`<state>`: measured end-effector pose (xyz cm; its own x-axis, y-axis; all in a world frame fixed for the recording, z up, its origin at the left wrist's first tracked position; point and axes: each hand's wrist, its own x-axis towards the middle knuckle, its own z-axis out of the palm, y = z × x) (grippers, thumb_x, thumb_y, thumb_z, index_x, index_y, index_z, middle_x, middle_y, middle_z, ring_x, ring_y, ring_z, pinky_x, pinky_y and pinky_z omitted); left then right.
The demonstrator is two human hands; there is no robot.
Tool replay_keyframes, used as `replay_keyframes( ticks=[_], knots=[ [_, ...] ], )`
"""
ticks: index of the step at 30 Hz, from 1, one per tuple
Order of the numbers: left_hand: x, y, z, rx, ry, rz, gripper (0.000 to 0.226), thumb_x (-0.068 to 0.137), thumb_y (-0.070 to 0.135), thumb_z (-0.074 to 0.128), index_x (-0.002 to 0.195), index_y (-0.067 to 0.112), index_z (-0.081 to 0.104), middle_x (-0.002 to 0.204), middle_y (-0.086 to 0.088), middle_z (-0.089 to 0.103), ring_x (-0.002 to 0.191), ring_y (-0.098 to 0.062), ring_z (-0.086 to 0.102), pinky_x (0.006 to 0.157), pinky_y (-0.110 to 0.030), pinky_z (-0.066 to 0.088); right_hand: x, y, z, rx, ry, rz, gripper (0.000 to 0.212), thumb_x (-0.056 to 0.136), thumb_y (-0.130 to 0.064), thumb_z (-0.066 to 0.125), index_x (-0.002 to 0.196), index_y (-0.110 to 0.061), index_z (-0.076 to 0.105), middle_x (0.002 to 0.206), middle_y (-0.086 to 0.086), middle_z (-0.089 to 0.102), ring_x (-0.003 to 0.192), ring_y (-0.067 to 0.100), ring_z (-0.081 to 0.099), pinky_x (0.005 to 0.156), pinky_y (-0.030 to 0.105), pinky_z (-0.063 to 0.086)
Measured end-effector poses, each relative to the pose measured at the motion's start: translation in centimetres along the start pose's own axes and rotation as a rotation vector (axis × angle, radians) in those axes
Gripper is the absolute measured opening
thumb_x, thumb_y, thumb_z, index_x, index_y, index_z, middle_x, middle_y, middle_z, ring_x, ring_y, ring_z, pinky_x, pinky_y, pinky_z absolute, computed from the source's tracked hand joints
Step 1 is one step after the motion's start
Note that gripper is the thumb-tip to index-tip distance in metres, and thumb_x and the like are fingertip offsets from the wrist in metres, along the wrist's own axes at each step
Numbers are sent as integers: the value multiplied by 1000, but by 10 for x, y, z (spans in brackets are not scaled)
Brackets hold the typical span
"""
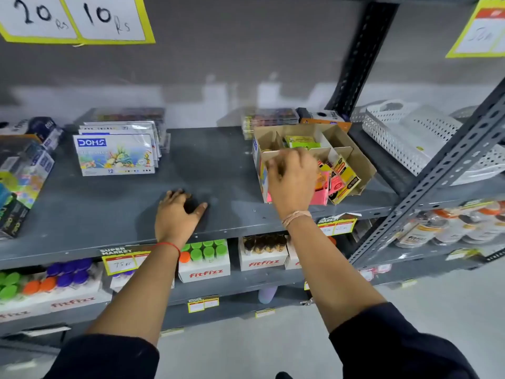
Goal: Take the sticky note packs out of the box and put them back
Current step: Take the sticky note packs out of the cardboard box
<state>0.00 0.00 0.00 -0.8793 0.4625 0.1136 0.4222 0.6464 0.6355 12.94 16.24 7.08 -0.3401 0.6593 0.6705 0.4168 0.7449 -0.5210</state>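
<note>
Left hand (pixel 179 212) rests flat and spread on grey shelf (pixel 109 209). Right hand (pixel 292 177), fingers curled, reaches into cardboard box (pixel 360 162) among sticky note packs (pixel 337 177); grasp cannot be told.

Grey slotted-steel shelving (pixel 218 165), grey wall (pixel 232 50), pale floor (pixel 437 310).

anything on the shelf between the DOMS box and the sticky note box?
Only the left hand, resting flat near the front edge. Otherwise the head view shows bare grey shelf between the DOMS box and the cardboard box of sticky note packs.
</note>
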Motion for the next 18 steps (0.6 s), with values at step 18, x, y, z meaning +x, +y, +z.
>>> replay_keyframes(
  ticks=[18],
  knots=[
    [-3,6,-3,27,0,-13,51,84,37,61,124,6,56,145,-14,44,140,-28,27,117,-44,23,3,52,1,143,89,740,112,69,-13,78,147,-10,-2,132,17,37,118,35,42,102,42,38]
  ],
)
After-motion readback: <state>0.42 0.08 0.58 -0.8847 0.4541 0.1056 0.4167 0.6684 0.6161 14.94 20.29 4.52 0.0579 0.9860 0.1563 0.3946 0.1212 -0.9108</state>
